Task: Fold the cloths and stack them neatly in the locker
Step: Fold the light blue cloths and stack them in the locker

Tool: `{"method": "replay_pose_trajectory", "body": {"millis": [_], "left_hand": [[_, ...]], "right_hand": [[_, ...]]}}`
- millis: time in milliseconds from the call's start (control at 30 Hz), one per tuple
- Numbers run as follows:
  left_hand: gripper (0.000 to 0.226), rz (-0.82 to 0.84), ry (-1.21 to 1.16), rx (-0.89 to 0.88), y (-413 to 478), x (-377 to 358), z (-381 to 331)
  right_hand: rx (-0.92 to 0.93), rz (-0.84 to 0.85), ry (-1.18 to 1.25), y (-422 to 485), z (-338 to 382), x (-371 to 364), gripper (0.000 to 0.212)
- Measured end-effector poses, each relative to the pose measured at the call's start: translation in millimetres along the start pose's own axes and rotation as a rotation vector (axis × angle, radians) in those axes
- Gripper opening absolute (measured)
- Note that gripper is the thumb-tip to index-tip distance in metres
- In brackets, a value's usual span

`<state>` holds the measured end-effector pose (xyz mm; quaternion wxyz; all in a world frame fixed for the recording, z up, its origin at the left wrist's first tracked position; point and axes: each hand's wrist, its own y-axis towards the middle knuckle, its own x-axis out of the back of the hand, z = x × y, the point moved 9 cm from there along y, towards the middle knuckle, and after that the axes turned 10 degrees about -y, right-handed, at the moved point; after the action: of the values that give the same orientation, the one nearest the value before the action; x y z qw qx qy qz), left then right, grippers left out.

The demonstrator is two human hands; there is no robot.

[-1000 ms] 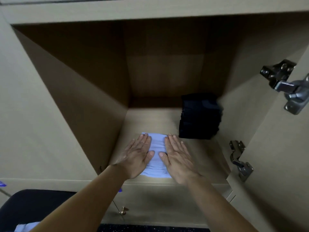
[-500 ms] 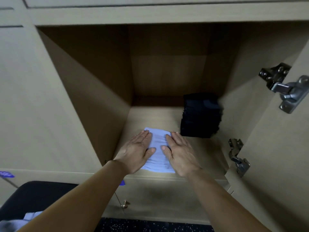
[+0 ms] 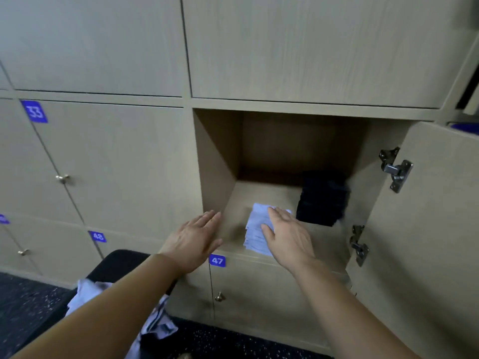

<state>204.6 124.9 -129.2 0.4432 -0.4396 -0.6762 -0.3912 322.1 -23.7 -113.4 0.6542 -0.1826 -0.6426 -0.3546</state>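
Hands were open, fingers extended: the left hand hung empty at the front left edge of the locker; the right hand lay over the folded pale-blue cloth on the locker floor. A dark stack of folded cloths stood near it, at the right rear.

Soft, even ambient light; locker interior dim, darkest at rear. Mild blur throughout; straight edges bow toward 3 and 9 o'clock.
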Motion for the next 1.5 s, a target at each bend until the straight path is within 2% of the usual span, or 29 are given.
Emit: {"method": "replay_pose_trajectory", "body": {"millis": [333, 667, 800, 1000, 1133, 1267, 1500], "left_hand": [[0.064, -0.037, -0.022, 0.327, -162, 53, 76], [0.06, -0.044, 0.006, 0.581, -305, 56, 175], [0.059, -0.026, -0.001, 0.621, -331, 43, 204], [0.057, 0.034, -0.047, 0.705, -354, 9, 247], [0.053, 0.063, -0.069, 0.705, -351, -11, 267], [0.049, 0.1, -0.098, 0.728, -344, -30, 287], [0.041, 0.111, -0.13, 0.742, -332, -57, 308]], "right_hand": [[0.155, 0.082, 0.02, -75, 122, -19, 0.054], [0.369, 0.136, 0.029, -113, 252, -64, 0.045], [0.43, 0.157, 0.032, -120, 283, -82, 0.028], [0.482, 0.223, -0.012, -130, 317, -120, 0.019], [0.497, 0.254, -0.006, -123, 335, -147, 0.03], [0.548, 0.324, 0.021, -108, 363, -172, 0.022], [0.611, 0.439, 0.035, -89, 411, -220, 0.029]]}}
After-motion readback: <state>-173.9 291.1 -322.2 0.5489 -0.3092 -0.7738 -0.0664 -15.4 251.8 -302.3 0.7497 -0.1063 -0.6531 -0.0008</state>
